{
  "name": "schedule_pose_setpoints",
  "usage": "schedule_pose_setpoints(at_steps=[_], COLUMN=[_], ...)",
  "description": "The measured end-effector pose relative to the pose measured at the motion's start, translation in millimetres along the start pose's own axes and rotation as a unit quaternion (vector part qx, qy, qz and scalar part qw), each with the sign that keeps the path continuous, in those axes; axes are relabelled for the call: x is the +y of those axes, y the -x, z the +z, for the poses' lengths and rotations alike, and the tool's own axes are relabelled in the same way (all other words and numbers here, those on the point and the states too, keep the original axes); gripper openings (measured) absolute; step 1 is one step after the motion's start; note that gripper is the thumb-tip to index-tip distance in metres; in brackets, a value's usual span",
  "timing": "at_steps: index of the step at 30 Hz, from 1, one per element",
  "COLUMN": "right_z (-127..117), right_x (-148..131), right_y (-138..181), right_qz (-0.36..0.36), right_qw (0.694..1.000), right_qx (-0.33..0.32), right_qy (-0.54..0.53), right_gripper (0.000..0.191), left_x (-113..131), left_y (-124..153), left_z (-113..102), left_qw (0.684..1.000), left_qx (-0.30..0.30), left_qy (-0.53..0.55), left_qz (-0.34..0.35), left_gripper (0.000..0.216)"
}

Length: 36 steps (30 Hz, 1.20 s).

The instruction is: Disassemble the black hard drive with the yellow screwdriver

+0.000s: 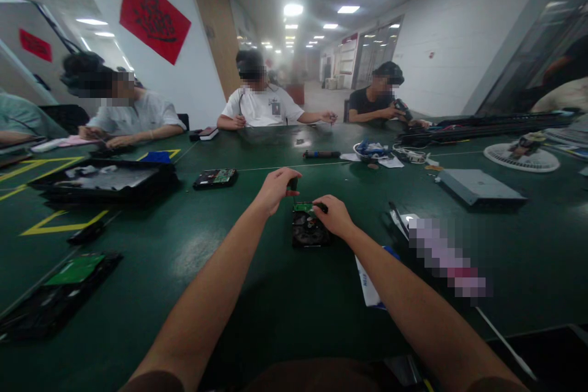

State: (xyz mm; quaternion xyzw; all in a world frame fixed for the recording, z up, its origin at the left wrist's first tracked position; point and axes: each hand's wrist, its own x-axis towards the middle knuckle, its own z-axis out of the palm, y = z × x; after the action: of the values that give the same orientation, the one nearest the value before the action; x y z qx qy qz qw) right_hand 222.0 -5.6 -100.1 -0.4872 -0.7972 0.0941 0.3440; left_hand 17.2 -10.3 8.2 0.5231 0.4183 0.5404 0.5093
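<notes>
A hard drive (310, 235) lies in front of me, its green circuit board (302, 206) showing at the far end. My left hand (275, 190) is closed round the dark handle of a screwdriver (294, 184), held upright with its thin shaft pointing down at the drive's far left corner. At the drive's right side, my right hand (336, 215) has its fingers curled over the board's edge. A small dark object (321, 207) shows between those fingers; its kind cannot be made out.
Another drive (215, 178) lies at left, near a black tray (105, 179). A board-bearing device (64, 288) sits front left. At right are a silver metal box (480, 187), a pixelated packet (448, 257) and a white fan grille (521, 157). Several people sit across the table.
</notes>
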Motion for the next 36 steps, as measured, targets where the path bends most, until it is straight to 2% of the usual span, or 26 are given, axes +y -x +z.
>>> schedule_pose_setpoints(at_steps=[5,8,13,16,20,24,31,36], right_z=[1.0,1.3,0.6,0.0,-0.3,-0.2,0.7,1.1], right_x=[1.2,2.0,0.3,-0.8,0.2,1.3,1.5,1.9], right_y=[-0.1,0.0,0.0,0.0,-0.1,-0.3,-0.5,-0.7], right_qz=[0.002,0.002,0.008,0.013,0.022,0.020,0.006,0.005], right_qw=[1.000,1.000,1.000,1.000,1.000,1.000,1.000,1.000], right_qx=[-0.003,-0.003,-0.004,-0.004,-0.009,-0.010,-0.003,-0.008], right_qy=[0.000,0.002,0.005,0.006,0.010,0.011,0.008,0.010], right_gripper=[0.014,0.014,0.014,0.014,0.016,0.015,0.013,0.014], left_x=[-4.2,-8.4,-7.7,-4.1,-3.3,-5.8,-2.4,-2.7], left_y=[1.6,-1.1,-5.0,-4.1,-3.7,-6.1,-6.1,-2.9], left_z=[6.2,5.9,-0.5,-2.7,-2.5,-3.2,-6.5,-3.1], left_qw=[0.997,0.995,0.998,0.999,0.998,0.993,0.998,0.997], left_qx=[-0.011,0.012,0.062,0.037,0.000,0.017,0.055,0.019], left_qy=[0.072,0.100,0.025,0.001,0.055,0.109,0.011,0.068], left_qz=[-0.031,-0.019,0.014,0.015,-0.026,-0.050,0.002,-0.027], left_gripper=[0.026,0.024,0.023,0.026,0.027,0.021,0.023,0.024])
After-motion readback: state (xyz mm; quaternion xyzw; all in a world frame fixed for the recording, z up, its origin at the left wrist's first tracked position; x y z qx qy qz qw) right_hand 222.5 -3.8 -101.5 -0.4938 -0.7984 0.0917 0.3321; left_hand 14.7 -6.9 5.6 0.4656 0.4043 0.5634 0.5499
